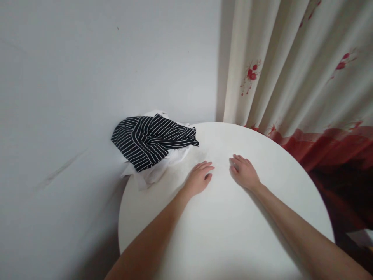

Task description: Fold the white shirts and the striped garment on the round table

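Observation:
My left hand (200, 178) rests palm down on a round white table (221, 229), fingers stretched out and nothing in them. To its right, a short gap away, my right hand (243, 171) also lies on the tabletop with its fingers loosely extended, holding nothing. Beyond my left hand, at the table's far left edge, a crumpled black garment with white stripes (151, 140) is heaped on white cloth (157, 175). Neither hand touches the pile; the left is the nearer one. Folds hide the garment's full shape.
A pale wall (101, 70) stands close behind and left of the table. Light curtains (271, 74) with red flowers and a red lower band hang at the back right. A white object (359, 237), only partly visible, is at the lower right.

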`<state>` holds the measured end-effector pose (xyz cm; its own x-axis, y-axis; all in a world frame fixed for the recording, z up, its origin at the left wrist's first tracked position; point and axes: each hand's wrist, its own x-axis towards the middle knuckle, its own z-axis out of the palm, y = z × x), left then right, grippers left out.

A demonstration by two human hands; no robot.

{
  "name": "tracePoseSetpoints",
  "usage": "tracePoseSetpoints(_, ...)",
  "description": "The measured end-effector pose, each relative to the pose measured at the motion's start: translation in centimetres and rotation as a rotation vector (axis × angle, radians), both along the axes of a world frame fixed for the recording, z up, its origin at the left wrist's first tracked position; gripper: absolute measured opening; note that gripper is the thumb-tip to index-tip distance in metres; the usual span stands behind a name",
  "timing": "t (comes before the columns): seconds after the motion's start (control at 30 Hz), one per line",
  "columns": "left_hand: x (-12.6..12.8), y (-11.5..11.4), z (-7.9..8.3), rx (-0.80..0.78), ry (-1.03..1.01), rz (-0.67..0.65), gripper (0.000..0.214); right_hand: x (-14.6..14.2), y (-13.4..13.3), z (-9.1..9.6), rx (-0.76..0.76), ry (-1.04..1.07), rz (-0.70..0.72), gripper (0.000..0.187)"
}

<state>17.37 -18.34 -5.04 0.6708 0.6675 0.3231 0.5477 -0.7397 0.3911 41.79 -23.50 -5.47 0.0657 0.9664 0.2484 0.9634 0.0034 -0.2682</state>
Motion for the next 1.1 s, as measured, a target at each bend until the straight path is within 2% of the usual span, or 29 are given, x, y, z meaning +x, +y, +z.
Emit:
tracePoseSetpoints(0.23,-0.1,-0.5,0.4,-0.004,0.015,0.015,0.039,0.0,-0.2,-0.8,0.03,0.013,-0.011,0.044)
tracePoseSetpoints(0.53,-0.1,-0.6,0.9,0.003,0.094,0.011,0.041,-0.6,-0.4,0.0,-0.003,-0.027,-0.015,0.046)
tracePoseSetpoints(1.1,-0.2,-0.7,1.2,-0.01,0.047,-0.008,0.041,-0.1,-0.1,-0.8,0.071,-0.069,0.014,0.043)
